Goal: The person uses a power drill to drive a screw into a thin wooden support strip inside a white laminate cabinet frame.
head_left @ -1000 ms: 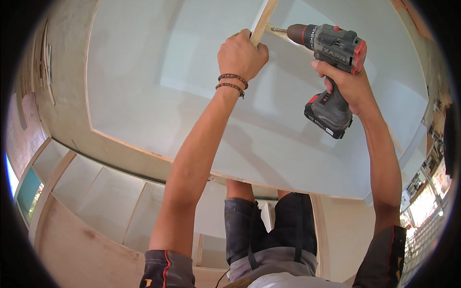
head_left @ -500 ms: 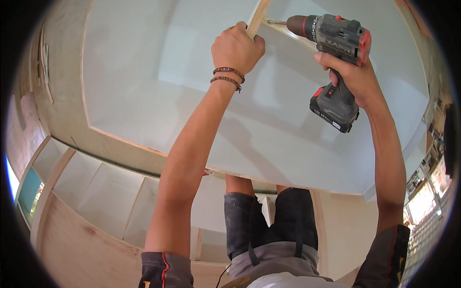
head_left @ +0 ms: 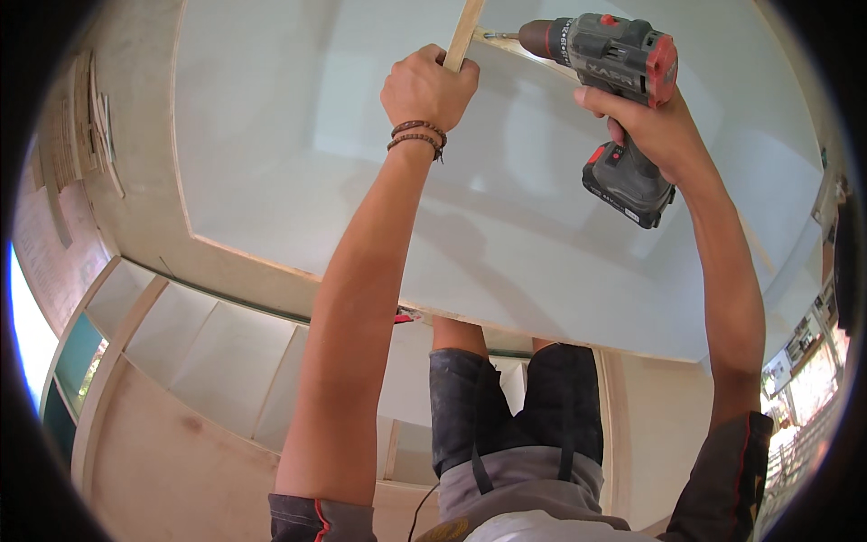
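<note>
My left hand (head_left: 426, 92) is closed around the end of a narrow wooden strip (head_left: 463, 38) that runs up past the top edge of view. In my right hand (head_left: 652, 131) is a grey and black cordless drill (head_left: 616, 56) with red accents, gripped by its handle above the battery. Its bit (head_left: 502, 36) points left and its tip is at or very near the strip's side; whether it touches, I cannot tell. Behind both hands spreads a large pale blue-white cabinet box (head_left: 262, 172) with raw wooden edges.
White shelving compartments (head_left: 212, 348) with wooden edges stand at the lower left. Thin wood offcuts (head_left: 107, 126) lie on the floor (head_left: 149, 181) at the upper left. A small red item (head_left: 406, 316) sits near the cabinet's lower edge, partly hidden by my left arm.
The view has shifted slightly, so my hands and the drill appear further left and a little higher. Both grips stay the same, and the bit remains beside the strip.
</note>
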The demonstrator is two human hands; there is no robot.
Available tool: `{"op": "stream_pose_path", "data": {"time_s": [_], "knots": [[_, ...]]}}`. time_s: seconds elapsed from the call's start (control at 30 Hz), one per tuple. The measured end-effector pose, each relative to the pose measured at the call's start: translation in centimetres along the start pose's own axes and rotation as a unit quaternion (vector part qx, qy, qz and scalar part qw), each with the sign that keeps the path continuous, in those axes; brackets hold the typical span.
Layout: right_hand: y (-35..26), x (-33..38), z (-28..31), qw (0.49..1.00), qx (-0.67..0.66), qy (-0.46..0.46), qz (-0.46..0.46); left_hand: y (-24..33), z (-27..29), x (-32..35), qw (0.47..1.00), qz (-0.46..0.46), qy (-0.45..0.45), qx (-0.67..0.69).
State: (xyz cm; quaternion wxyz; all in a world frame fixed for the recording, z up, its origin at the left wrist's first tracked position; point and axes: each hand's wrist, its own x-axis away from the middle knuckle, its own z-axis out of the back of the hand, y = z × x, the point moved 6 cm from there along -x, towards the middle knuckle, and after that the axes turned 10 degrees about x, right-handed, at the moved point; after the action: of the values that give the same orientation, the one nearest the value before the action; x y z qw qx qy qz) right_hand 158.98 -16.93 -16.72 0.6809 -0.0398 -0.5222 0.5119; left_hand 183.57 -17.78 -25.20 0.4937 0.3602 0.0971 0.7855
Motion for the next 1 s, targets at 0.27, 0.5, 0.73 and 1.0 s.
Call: {"op": "stream_pose_path", "data": {"time_s": [0.27,0.5,0.73,1.0], "knots": [[-0.7,-0.3,-0.5,0.998,-0.053,-0.028,0.000,0.0,0.9,0.0,0.999,-0.015,0.034,-0.024],[-0.2,0.1,-0.1,0.999,-0.037,-0.017,-0.007,0.8,0.7,0.2,0.998,-0.001,0.030,-0.048],[-0.3,0.3,0.3,0.997,-0.061,-0.037,-0.031,1.0,0.8,0.2,0.998,-0.013,0.054,-0.039],[-0.4,1.3,1.7,0.996,-0.053,0.006,-0.073,2.0,0.6,0.3,0.999,-0.031,0.023,-0.008]]}}
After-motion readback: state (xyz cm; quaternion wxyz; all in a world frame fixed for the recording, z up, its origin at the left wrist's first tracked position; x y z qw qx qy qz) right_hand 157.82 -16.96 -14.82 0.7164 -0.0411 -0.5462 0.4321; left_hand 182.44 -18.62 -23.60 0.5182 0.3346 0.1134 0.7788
